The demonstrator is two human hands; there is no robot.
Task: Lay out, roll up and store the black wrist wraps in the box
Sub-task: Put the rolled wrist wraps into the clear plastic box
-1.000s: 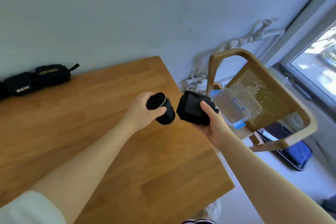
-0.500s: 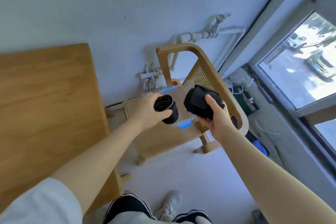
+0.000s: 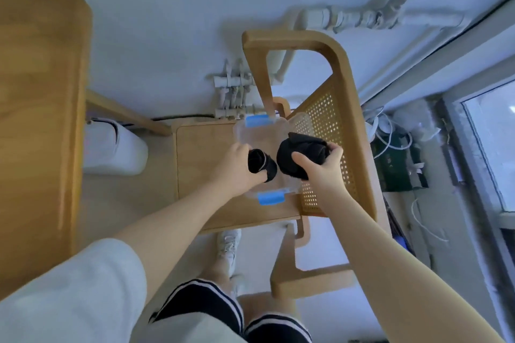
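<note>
1. Both hands have swung away from the counter and now hang over the clear box on the chair.
2. Left hand has its fingers wrapped round one rolled black wrap; right hand grips the bulkier roll — each held tight, probably so neither unrolls before dropping in.
3. Chair seat carries the box; pale wall with pipes behind, window to the right.

A single head-worn wide-angle camera looks steeply down, close over both forearms, onto a wooden chair and floor.
</note>
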